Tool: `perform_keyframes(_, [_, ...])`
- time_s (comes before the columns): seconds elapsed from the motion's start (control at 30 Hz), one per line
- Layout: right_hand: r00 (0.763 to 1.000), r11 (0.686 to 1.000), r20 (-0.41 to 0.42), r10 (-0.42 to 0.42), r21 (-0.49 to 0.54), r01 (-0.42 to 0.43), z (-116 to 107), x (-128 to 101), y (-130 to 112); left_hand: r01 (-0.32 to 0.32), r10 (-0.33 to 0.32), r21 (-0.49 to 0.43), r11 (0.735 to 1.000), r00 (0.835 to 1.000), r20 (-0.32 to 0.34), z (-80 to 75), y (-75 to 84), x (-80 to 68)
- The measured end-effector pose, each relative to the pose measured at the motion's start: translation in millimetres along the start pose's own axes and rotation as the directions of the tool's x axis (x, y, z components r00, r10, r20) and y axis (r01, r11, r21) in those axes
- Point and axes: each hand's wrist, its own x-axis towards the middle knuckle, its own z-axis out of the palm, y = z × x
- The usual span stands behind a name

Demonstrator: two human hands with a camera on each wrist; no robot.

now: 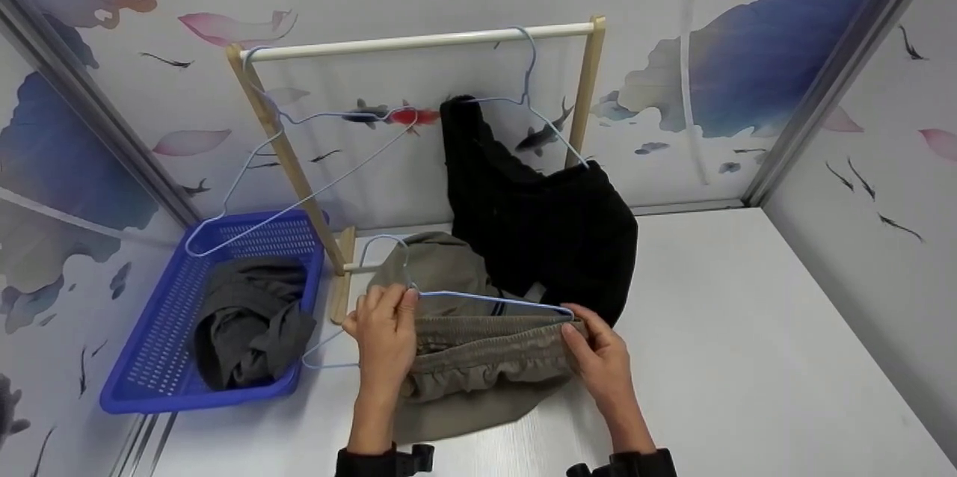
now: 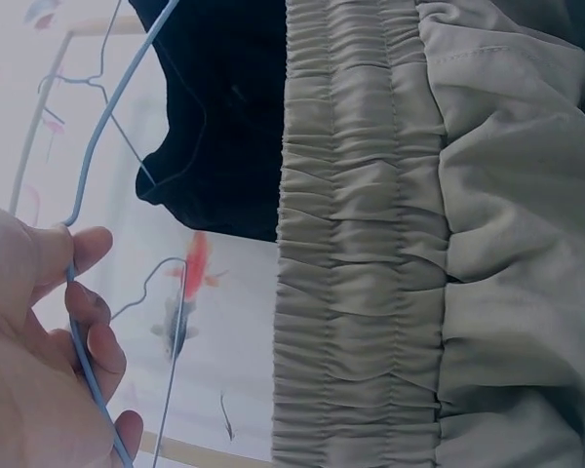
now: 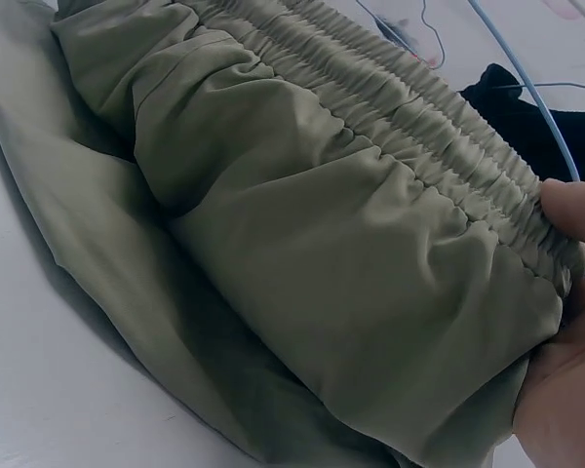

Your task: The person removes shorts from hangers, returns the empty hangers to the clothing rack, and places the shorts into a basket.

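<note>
Olive-green fabric with an elastic waistband, the trousers point(image 1: 478, 357), lies on the white table point(image 1: 748, 357) in the head view. The left hand point(image 1: 385, 335) pinches the pale blue wire hanger point(image 1: 486, 301) at the waistband's left end; the right hand point(image 1: 602, 354) grips the right end, both forearms reaching forward from below. A black garment point(image 1: 538, 223) hangs on the wooden rack point(image 1: 419, 43), beside a blue basket point(image 1: 149, 365).

Left wrist view: curled fingers point(image 2: 88, 322) close around the hanger wire point(image 2: 88, 380), beside the gathered waistband point(image 2: 361, 244).

Right wrist view: the thumb point(image 3: 570, 210) presses the waistband's point(image 3: 419, 127) end, pinching it. No readable writing anywhere.
</note>
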Motion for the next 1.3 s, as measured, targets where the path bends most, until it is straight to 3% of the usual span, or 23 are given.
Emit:
perform_keyframes(0.2, [1.000, 1.000, -0.014, 0.012, -0.013, -0.012, 0.2, 0.1, -0.3, 0.051, -0.050, -0.011, 0.999, 0.998, 0.040, -2.3, -0.1, -0.6])
perform_keyframes(0.43, [0.997, 0.999, -0.080, -0.022, -0.040, 0.018, 1.7, 0.6, -2.0, 0.040, -0.039, -0.016, 0.999, 0.998, 0.054, -2.6, -0.8, -1.4])
perform_keyframes(0.7, [0.987, 0.998, -0.148, -0.056, 0.015, 0.059, 4.7, -0.4, -2.0, 0.080, -0.074, -0.035, 0.996, 0.986, 0.149, -4.4, -8.0, -6.4])
perform_keyframes(1.0, [0.980, 0.998, -0.195, -0.023, 0.046, 0.033, 5.2, -0.2, 0.7, 0.083, -0.085, 0.021, 0.996, 0.982, 0.170, -9.0, -20.4, -12.8])
perform_keyframes(1.3, [0.981, 0.996, -0.196, 0.007, 0.089, 0.011, 4.2, 0.7, 1.2, 0.131, -0.143, 0.069, 0.989, 0.967, 0.210, -22.9, -34.7, -18.0])
